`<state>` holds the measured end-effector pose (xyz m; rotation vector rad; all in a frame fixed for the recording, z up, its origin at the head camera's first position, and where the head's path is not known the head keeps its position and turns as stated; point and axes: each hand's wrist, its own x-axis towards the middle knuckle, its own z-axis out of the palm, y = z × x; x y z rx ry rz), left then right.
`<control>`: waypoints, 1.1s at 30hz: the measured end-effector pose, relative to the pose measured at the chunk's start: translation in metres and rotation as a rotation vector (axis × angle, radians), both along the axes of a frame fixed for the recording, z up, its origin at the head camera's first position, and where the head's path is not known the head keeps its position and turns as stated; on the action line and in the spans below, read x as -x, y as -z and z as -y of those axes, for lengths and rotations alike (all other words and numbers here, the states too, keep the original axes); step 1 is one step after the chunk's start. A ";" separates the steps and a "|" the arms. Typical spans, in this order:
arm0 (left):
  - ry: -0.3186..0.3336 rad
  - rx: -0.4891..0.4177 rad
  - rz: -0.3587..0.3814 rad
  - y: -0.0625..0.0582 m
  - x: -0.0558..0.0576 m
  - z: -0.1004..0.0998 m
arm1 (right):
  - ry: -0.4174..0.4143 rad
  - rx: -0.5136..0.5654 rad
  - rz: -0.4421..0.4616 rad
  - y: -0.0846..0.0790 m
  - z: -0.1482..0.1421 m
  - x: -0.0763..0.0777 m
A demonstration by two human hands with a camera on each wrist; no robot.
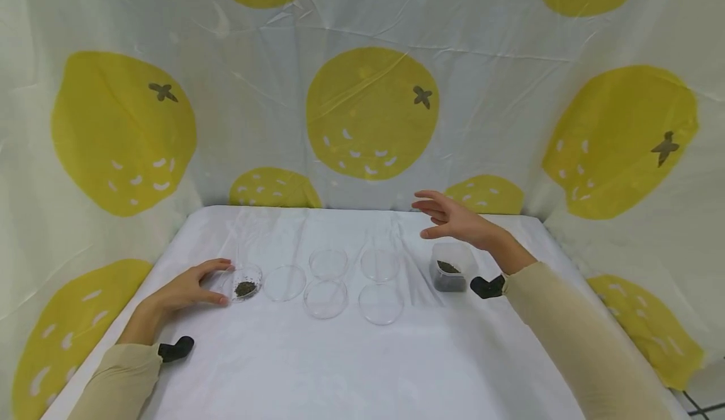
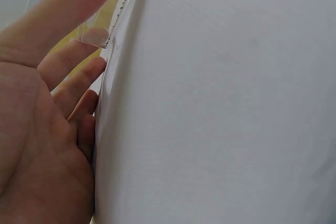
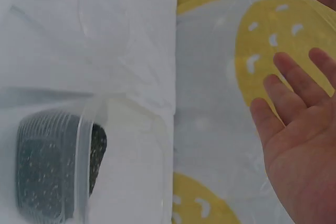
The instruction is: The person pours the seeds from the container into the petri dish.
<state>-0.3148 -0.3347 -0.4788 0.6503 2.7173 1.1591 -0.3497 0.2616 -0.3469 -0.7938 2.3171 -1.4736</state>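
My left hand (image 1: 187,288) holds a clear petri dish (image 1: 260,274) at its left side, thumb at the near edge and fingers at the far edge. A small heap of dark, soil-like grains (image 1: 245,289) lies in that dish. In the left wrist view, the dish's clear side (image 2: 95,36) shows between thumb and fingers. My right hand (image 1: 455,220) is raised, fingers extended and holding nothing. Below it stands a clear plastic tub (image 1: 451,283) of dark grains (image 3: 47,161), heaped toward one side.
Several clear round dishes stand mid-table, among them a left one (image 1: 285,283), a front one (image 1: 325,299) and a front right one (image 1: 381,304). A wrinkled white cloth (image 1: 362,369) covers the table. Lemon-print sheets (image 1: 481,42) hang behind and at both sides.
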 end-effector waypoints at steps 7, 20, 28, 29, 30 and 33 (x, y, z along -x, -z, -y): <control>-0.003 -0.020 0.015 -0.003 -0.001 -0.003 | -0.074 -0.040 0.011 -0.019 0.048 -0.003; -0.004 -0.031 0.019 0.000 0.000 -0.002 | -0.201 -0.008 -0.030 -0.005 0.114 0.015; 0.003 -0.014 0.010 0.001 0.002 0.000 | -0.250 -0.007 -0.047 -0.001 0.145 0.017; 0.004 -0.015 0.008 0.001 0.002 0.000 | -0.256 -0.006 -0.045 0.000 0.149 0.017; 0.003 -0.017 0.007 0.001 0.002 0.001 | -0.259 -0.008 -0.046 0.000 0.153 0.017; 0.006 -0.017 0.004 0.001 0.003 0.001 | -0.261 -0.017 -0.042 0.004 0.164 0.018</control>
